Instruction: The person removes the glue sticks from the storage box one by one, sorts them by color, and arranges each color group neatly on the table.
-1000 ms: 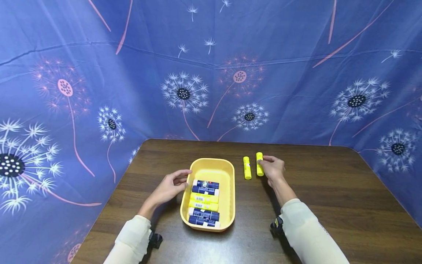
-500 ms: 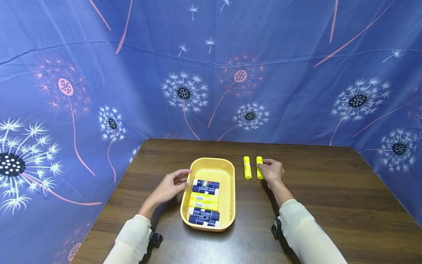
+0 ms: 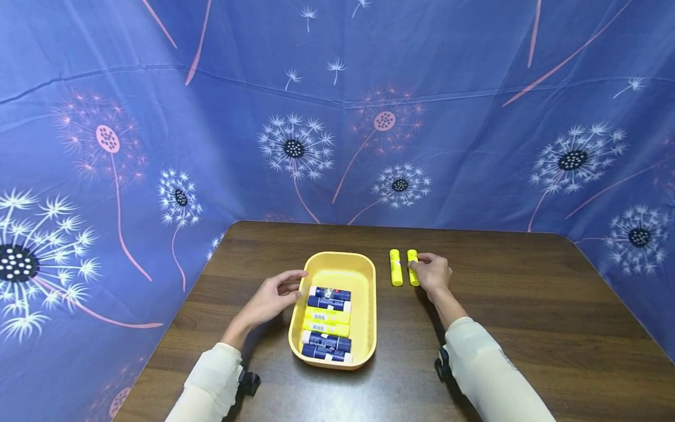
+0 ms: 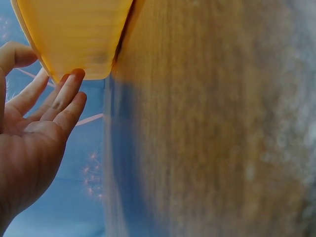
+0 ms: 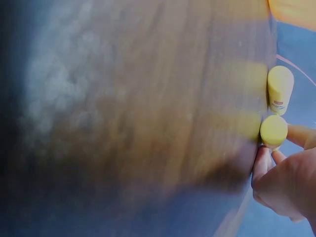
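In the head view my right hand (image 3: 433,273) holds a yellow glue stick (image 3: 413,258) by its side, thumb and fingers around it. A second yellow glue stick (image 3: 395,268) lies just to its left, nearly parallel. The right wrist view shows the held stick's round end (image 5: 273,130) between the fingers, low over the table. My left hand (image 3: 271,300) rests its fairly straight fingers against the left wall of a yellow plastic tray (image 3: 367,310); the left wrist view shows fingertips (image 4: 75,74) at the tray's outer side.
Inside the tray, a column of glue sticks lies crosswise: navy ones (image 3: 327,341) at both ends and two yellow ones (image 3: 327,327) between. The brown wooden table (image 3: 527,305) ends at a blue dandelion-print cloth (image 3: 464,146) behind it.
My right hand has brought its glue stick toward me and then slightly left, level with the other yellow one. The left hand and the tray have stayed put.
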The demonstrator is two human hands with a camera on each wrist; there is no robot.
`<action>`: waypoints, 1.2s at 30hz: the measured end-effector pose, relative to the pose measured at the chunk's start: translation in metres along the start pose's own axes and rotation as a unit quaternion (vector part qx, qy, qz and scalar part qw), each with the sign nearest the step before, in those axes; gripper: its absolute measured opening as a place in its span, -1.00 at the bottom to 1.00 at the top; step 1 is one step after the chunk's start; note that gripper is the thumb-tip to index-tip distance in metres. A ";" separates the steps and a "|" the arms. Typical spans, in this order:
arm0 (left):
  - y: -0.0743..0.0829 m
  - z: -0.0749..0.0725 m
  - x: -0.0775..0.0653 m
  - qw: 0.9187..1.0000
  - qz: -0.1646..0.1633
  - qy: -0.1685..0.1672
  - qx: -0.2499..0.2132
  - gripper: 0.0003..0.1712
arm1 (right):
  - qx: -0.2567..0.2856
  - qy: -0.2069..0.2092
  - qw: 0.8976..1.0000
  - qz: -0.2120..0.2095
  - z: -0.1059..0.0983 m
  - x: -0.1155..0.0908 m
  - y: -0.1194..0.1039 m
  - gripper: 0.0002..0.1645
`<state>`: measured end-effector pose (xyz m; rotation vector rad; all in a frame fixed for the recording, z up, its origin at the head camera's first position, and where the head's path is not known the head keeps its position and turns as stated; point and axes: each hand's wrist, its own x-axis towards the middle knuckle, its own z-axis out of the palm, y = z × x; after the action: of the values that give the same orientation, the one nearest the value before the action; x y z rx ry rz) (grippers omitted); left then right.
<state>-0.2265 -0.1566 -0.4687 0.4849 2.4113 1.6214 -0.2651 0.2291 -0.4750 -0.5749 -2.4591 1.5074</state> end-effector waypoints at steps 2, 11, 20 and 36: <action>-0.001 0.000 0.000 1.000 0.001 -0.001 0.000 -0.41 | -0.002 -0.001 1.000 -0.008 0.000 0.000 0.000 -0.52; -0.003 -0.001 -0.003 1.000 0.004 -0.001 -0.004 -0.41 | 0.005 -0.028 1.000 0.000 -0.002 0.002 0.001 -0.39; -0.004 0.000 -0.001 1.000 0.005 -0.001 -0.003 -0.41 | 0.052 -0.005 0.998 0.023 -0.021 0.005 -0.007 -0.39; 0.000 0.000 0.003 1.000 0.003 -0.001 -0.003 -0.41 | 0.209 -0.164 0.956 -0.125 -0.013 -0.010 -0.076 -0.46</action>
<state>-0.2290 -0.1560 -0.4689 0.4934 2.4050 1.6278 -0.2678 0.2046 -0.4013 0.0688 -2.2032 2.0543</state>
